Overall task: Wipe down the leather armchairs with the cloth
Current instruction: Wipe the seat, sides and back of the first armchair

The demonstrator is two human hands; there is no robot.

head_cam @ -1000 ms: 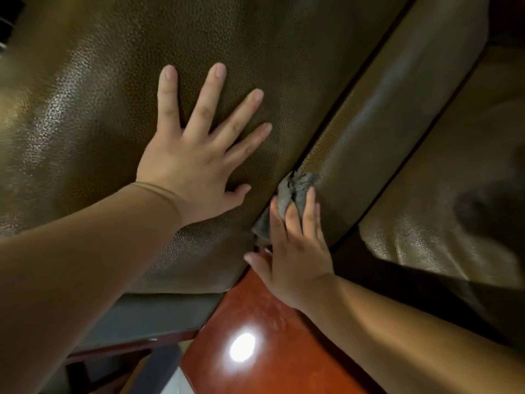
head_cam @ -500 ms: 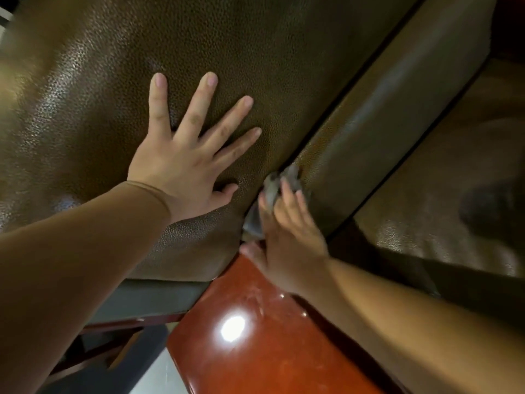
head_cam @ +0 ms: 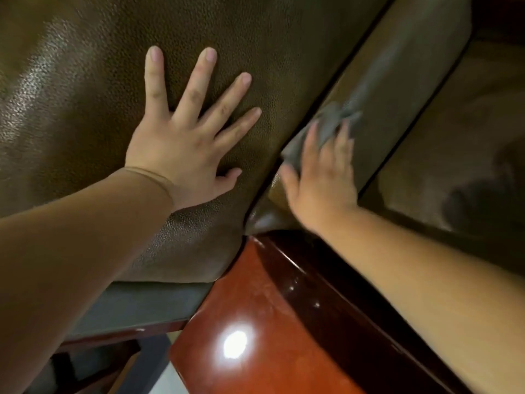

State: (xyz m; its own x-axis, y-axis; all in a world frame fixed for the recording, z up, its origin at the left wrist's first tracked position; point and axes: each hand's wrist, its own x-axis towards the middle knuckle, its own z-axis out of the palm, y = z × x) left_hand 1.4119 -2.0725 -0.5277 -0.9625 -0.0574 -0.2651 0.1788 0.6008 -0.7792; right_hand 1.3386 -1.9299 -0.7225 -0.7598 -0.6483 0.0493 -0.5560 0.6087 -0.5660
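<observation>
On the leather panel beside the cushion seam: cloth, grey, bunched under the blurred right hand, poking out past its straight fingertips. Left hand: flat on the cushion, fingers spread, holding nothing.

Dim, warm light (blurred right side)
</observation>
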